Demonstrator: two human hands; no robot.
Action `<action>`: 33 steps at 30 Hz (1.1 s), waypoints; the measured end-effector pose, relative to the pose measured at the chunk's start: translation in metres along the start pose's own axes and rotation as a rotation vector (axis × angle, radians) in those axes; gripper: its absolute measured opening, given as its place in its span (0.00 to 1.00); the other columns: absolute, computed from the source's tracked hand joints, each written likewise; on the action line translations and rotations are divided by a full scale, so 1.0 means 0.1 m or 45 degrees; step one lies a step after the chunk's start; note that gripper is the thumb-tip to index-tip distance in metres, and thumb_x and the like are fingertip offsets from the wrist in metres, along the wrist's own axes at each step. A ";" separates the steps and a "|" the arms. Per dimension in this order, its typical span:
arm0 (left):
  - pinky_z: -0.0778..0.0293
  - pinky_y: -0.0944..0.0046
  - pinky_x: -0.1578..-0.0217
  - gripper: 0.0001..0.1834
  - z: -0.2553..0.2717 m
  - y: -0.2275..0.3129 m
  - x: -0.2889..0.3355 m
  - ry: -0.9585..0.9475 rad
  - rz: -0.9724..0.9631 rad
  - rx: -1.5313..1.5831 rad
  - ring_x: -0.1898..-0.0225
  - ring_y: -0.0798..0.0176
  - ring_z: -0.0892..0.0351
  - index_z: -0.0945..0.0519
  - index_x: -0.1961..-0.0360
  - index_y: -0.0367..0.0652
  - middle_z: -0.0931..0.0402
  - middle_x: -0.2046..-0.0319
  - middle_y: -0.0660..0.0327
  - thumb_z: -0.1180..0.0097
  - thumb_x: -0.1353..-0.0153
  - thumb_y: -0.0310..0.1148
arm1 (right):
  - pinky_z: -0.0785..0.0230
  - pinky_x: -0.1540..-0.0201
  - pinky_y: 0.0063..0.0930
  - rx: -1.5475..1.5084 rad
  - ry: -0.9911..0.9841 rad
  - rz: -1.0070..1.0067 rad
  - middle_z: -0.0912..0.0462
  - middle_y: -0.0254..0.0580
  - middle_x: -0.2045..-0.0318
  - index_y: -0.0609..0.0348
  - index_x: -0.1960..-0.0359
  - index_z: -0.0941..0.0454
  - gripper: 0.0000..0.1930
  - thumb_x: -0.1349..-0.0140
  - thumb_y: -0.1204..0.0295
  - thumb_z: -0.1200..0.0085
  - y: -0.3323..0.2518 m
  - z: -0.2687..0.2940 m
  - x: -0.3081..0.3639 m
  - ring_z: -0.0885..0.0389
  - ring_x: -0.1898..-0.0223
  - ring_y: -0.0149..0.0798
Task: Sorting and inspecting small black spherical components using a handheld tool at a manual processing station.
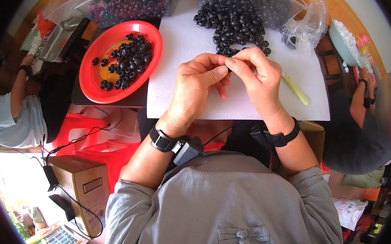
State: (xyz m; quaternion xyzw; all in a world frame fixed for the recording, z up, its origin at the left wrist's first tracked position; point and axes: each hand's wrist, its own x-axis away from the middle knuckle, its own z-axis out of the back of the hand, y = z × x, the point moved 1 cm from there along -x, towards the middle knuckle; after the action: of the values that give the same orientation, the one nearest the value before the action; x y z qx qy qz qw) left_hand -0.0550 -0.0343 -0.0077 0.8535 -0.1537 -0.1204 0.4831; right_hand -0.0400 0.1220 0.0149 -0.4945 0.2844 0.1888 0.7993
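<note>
Grey cloth shirt (201, 203) lies nearest; beyond it the person's left hand (192, 79) and right hand (262, 72) meet, thumbs and index fingertips pinched together, though whether they grip anything is too small to tell. The step in hand looks like fine fingertip work, and the next move seems to call for a steady pinch. Glossy, round black bead-like pieces with holes (238, 26) lie heaped just beyond both hands; more rest in a round red plastic basin (86, 77) left of the left hand.
</note>
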 end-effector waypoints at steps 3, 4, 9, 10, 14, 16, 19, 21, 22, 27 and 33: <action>0.22 0.67 0.74 0.09 0.00 -0.02 -0.02 -0.005 -0.003 0.030 0.70 0.66 0.20 0.21 0.54 0.28 0.20 0.67 0.56 0.45 0.32 0.23 | 0.30 0.73 0.27 0.132 0.010 0.139 0.18 0.40 0.76 0.62 0.69 0.22 0.05 0.36 0.76 0.38 0.04 0.04 0.01 0.21 0.78 0.35; 0.22 0.67 0.74 0.09 0.00 -0.02 -0.01 0.004 0.009 0.039 0.69 0.66 0.20 0.21 0.54 0.28 0.20 0.67 0.56 0.45 0.32 0.22 | 0.30 0.73 0.27 0.127 0.016 0.138 0.18 0.40 0.76 0.62 0.69 0.22 0.05 0.36 0.76 0.38 0.04 0.05 0.01 0.21 0.78 0.35; 0.22 0.66 0.74 0.10 0.01 -0.03 -0.01 0.009 0.017 0.013 0.68 0.65 0.20 0.21 0.53 0.28 0.20 0.66 0.55 0.46 0.32 0.22 | 0.30 0.74 0.33 0.234 0.022 0.273 0.18 0.43 0.76 0.61 0.68 0.21 0.03 0.36 0.77 0.41 0.07 0.07 0.01 0.20 0.77 0.42; 0.22 0.66 0.74 0.10 0.00 -0.03 -0.02 0.012 0.016 0.011 0.68 0.65 0.20 0.21 0.52 0.28 0.20 0.66 0.55 0.46 0.32 0.22 | 0.30 0.74 0.33 0.235 0.032 0.270 0.18 0.43 0.76 0.61 0.68 0.21 0.03 0.36 0.77 0.41 0.07 0.08 0.01 0.20 0.77 0.42; 0.22 0.66 0.73 0.10 0.02 -0.04 -0.02 0.018 0.018 -0.004 0.67 0.65 0.20 0.21 0.52 0.29 0.20 0.66 0.55 0.46 0.32 0.22 | 0.31 0.73 0.28 0.119 -0.010 0.077 0.19 0.42 0.77 0.60 0.67 0.21 0.03 0.34 0.76 0.42 0.03 0.07 0.02 0.21 0.77 0.37; 0.21 0.66 0.73 0.10 0.01 -0.02 -0.01 0.028 0.024 -0.023 0.67 0.65 0.20 0.21 0.52 0.29 0.20 0.65 0.56 0.45 0.32 0.22 | 0.31 0.72 0.26 0.012 -0.039 -0.093 0.19 0.41 0.77 0.60 0.67 0.21 0.03 0.34 0.76 0.42 0.03 0.08 0.03 0.22 0.77 0.34; 0.21 0.66 0.73 0.10 0.01 -0.03 -0.01 0.040 0.026 -0.038 0.67 0.65 0.20 0.21 0.52 0.29 0.20 0.65 0.56 0.46 0.31 0.22 | 0.31 0.71 0.23 -0.232 -0.098 -0.285 0.20 0.39 0.77 0.61 0.66 0.21 0.04 0.33 0.75 0.42 0.07 0.10 0.03 0.23 0.76 0.29; 0.21 0.66 0.73 0.10 0.01 -0.03 -0.01 0.043 0.022 -0.039 0.67 0.65 0.20 0.21 0.51 0.29 0.20 0.65 0.56 0.46 0.31 0.22 | 0.30 0.71 0.23 -0.221 -0.088 -0.257 0.20 0.37 0.77 0.62 0.65 0.21 0.04 0.33 0.74 0.41 0.07 0.09 0.03 0.23 0.76 0.27; 0.21 0.66 0.73 0.10 0.00 -0.03 0.00 0.039 0.016 -0.025 0.67 0.65 0.20 0.21 0.51 0.29 0.20 0.65 0.56 0.46 0.31 0.22 | 0.30 0.71 0.23 -0.222 -0.080 -0.258 0.20 0.37 0.77 0.62 0.65 0.21 0.04 0.33 0.74 0.41 0.07 0.09 0.04 0.23 0.76 0.27; 0.21 0.66 0.72 0.10 0.01 -0.02 -0.02 0.017 0.006 -0.043 0.67 0.64 0.20 0.21 0.51 0.29 0.20 0.64 0.55 0.46 0.31 0.22 | 0.31 0.72 0.25 0.047 -0.021 0.006 0.20 0.40 0.76 0.61 0.66 0.21 0.03 0.35 0.76 0.41 0.06 0.08 0.03 0.23 0.77 0.30; 0.21 0.66 0.71 0.11 0.01 -0.02 -0.01 0.026 0.032 -0.002 0.68 0.64 0.19 0.22 0.50 0.28 0.20 0.63 0.54 0.47 0.30 0.22 | 0.31 0.74 0.27 -0.086 -0.055 -0.068 0.19 0.40 0.76 0.60 0.67 0.21 0.02 0.36 0.77 0.40 0.08 0.11 0.02 0.22 0.78 0.32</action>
State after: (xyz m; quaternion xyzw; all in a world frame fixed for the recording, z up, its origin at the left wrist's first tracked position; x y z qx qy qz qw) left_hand -0.0560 -0.0337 -0.0100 0.8523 -0.1593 -0.1056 0.4870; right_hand -0.0405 0.1357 0.0121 -0.5245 0.2474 0.1876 0.7928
